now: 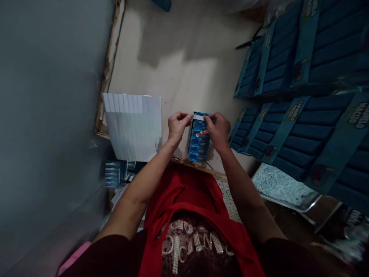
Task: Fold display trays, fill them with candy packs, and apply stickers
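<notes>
A narrow white sticker strip (198,117) is stretched between my two hands. My left hand (179,125) pinches its left end, and my right hand (217,127) pinches its right end. The strip lies over the top of a blue tray of small packs (198,150), lined up in a column near the table's front edge. Whether the strip touches the packs I cannot tell. Left of my left hand lies a white sticker sheet (132,134), with several pale strips along its upper edge.
On the right stand stacks of large blue printed packages (291,130) in two rows. Below them a metal tray (285,186) holds pale blue bits. A grey wall (52,96) borders the pale table (173,77). Small blue boxes (113,174) sit below the sheet.
</notes>
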The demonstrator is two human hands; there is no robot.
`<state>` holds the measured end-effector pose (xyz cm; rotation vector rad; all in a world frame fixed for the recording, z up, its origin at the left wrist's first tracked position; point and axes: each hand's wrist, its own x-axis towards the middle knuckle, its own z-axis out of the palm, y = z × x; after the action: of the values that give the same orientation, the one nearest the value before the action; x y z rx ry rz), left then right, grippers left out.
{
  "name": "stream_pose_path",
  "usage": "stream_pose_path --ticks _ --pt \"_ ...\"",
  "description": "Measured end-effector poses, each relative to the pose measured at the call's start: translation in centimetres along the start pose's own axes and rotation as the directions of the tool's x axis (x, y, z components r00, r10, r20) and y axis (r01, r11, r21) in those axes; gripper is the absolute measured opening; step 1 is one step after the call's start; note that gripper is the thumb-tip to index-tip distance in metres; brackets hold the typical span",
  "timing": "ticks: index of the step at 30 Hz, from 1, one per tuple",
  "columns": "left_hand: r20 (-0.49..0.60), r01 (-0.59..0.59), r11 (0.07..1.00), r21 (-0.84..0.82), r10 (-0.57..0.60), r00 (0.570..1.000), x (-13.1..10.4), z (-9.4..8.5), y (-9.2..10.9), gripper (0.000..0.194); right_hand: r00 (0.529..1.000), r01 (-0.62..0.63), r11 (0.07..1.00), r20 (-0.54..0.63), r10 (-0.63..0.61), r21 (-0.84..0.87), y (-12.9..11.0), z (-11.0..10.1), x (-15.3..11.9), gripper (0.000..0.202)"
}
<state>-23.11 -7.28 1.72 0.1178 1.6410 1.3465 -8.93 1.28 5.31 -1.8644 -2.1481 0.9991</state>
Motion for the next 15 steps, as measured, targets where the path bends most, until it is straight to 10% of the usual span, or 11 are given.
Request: stream_pose_path --ticks 6,9,12,15 --pt "-0.148 0.097 0.975 0.2 -0.068 0.987 1.3 0.6 -1.8 0.034 0.983 -0.141 0.978 -0.099 0.157 0.155 1.9 0.5 1.0 0.044" --pt "-0.238 -0.023 0.946 0.323 0.105 0.966 -0.8 0.4 -0.8 0.032 0.985 -0.135 0.946 -0.067 0.162 0.294 1.7 -0.6 0.1 0.04" --pt "-0.077 -0.121 0.957 0.265 0.146 0.986 -4.6 -0.2 0.8 0.034 0.988 -0.111 0.912 -0.054 0.144 0.395 0.3 -1.9 -1.4 0.045" --pt "0.183 0.085 0.996 0.021 -0.087 0.979 -7.5 -0.3 1.5 0.059 0.99 -0.107 0.886 -0.033 0.136 0.451 -1.3 -2.5 -2.6 0.05"
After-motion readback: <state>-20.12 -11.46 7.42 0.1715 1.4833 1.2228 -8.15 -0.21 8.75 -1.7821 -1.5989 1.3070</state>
